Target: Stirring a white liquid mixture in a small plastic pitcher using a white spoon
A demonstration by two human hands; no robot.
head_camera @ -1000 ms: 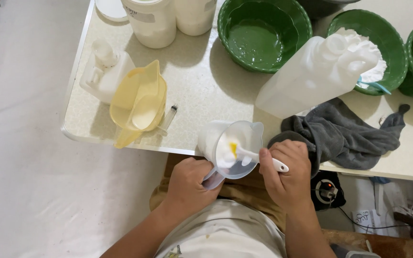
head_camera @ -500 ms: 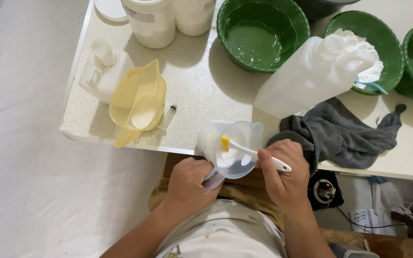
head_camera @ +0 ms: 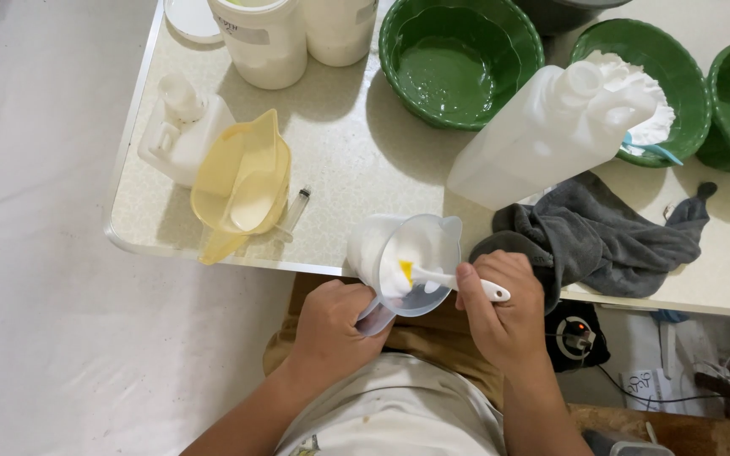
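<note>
Head view: the left hand (head_camera: 335,325) is wrapped around the handle of a clear measuring cup (head_camera: 407,262), held tilted at the near edge of the counter (head_camera: 340,160). The right hand (head_camera: 504,308) pinches a white spatula (head_camera: 454,280); its yellow-smeared tip sits inside the cup, in white paste. Just right of the cup lies a grey cloth (head_camera: 593,236). Behind the cup stands a translucent plastic jug (head_camera: 542,139), with a green bowl (head_camera: 458,59) beyond. Left of the cup rest a yellow measuring jug (head_camera: 242,181) and a syringe (head_camera: 295,211).
</note>
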